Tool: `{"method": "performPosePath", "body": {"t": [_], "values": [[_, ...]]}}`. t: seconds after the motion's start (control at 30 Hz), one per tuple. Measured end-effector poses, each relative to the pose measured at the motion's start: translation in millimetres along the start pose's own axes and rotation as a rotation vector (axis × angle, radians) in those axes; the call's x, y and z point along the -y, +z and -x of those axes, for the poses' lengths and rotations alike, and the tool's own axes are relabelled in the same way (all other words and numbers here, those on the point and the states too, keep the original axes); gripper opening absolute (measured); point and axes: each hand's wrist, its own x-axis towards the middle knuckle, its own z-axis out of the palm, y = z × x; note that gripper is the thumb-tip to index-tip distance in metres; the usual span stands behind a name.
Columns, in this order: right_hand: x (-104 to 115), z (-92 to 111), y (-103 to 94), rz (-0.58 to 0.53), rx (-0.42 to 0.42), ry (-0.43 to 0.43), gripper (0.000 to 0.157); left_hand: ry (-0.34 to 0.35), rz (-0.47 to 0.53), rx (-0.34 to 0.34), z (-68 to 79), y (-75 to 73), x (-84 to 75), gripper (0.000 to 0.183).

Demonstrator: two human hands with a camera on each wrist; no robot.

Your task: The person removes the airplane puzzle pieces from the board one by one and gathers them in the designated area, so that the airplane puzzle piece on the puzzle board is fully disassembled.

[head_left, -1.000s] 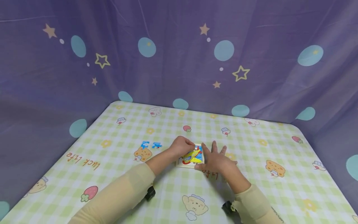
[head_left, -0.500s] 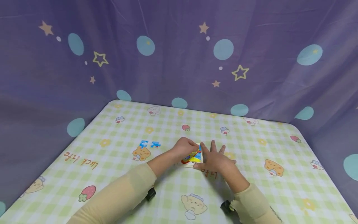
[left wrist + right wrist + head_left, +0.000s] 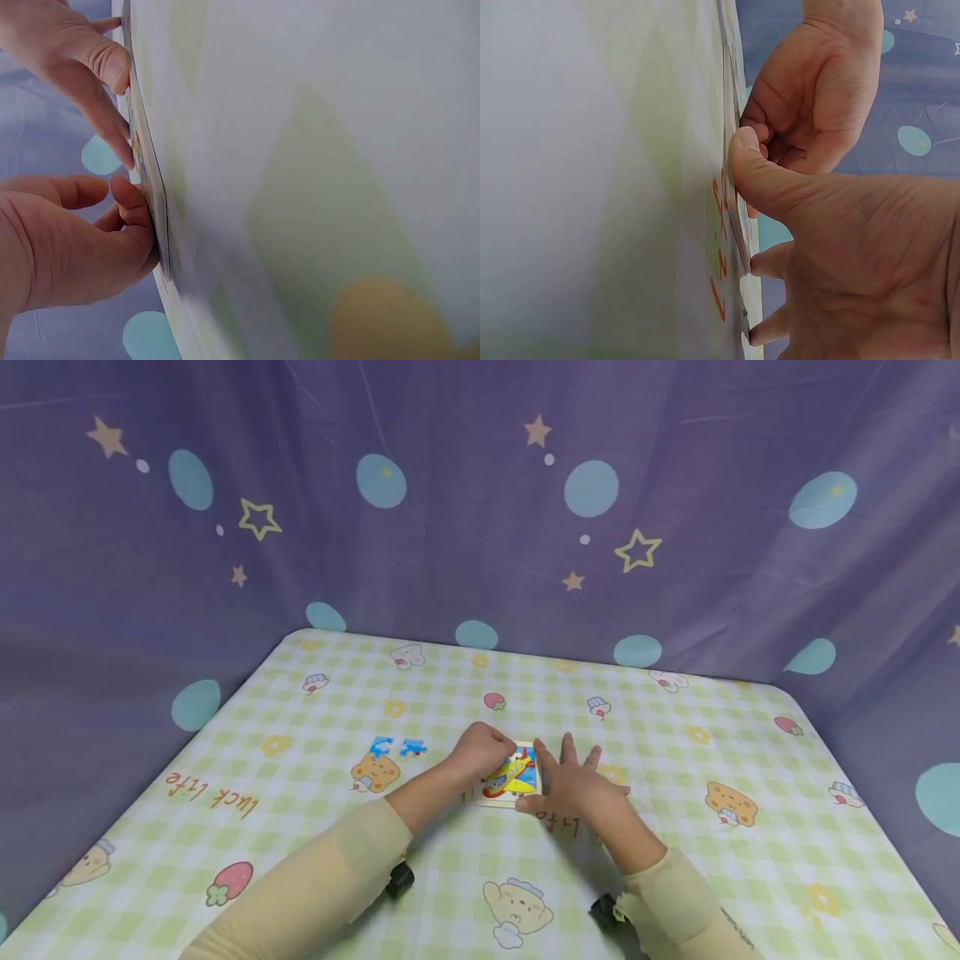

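Note:
A small jigsaw puzzle (image 3: pixel 508 783) with a yellow and red airplane on a blue ground lies in a pale frame at the table's middle. Over its upper left part, my left hand (image 3: pixel 478 752) has its fingers curled and its fingertips right at the picture; whether they hold a piece, I cannot tell. In the left wrist view the left hand (image 3: pixel 82 244) rests low against the frame (image 3: pixel 163 247). My right hand (image 3: pixel 577 785) is spread, its thumb and index finger at the frame's right edge. The right wrist view shows that thumb (image 3: pixel 754 161) on the frame's near side.
Two loose blue puzzle pieces, a left one (image 3: pixel 381 747) and a right one (image 3: pixel 413 747), lie left of the hands. A checked tablecloth (image 3: pixel 637 893) with cartoon prints covers the table. A purple curtain (image 3: pixel 465 552) stands behind it.
The left hand reached right across the puzzle, then drew back left, so more of the airplane shows. The right hand stays spread at the frame's edge. The loose pieces have not moved.

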Motion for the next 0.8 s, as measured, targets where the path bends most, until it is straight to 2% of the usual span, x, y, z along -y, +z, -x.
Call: {"method": "performPosePath", "body": {"t": [0.43,0.8], "values": [[-0.3,0.5,-0.4,0.019,0.003,-0.012,0.102,-0.076,0.142,0.064,0.5,-3.1,-1.3,0.03],[-0.4,0.1,0.0,0.021,0.008,-0.015,0.102,-0.033,0.203,0.049,3.7,-3.5,0.0,0.026]]}}
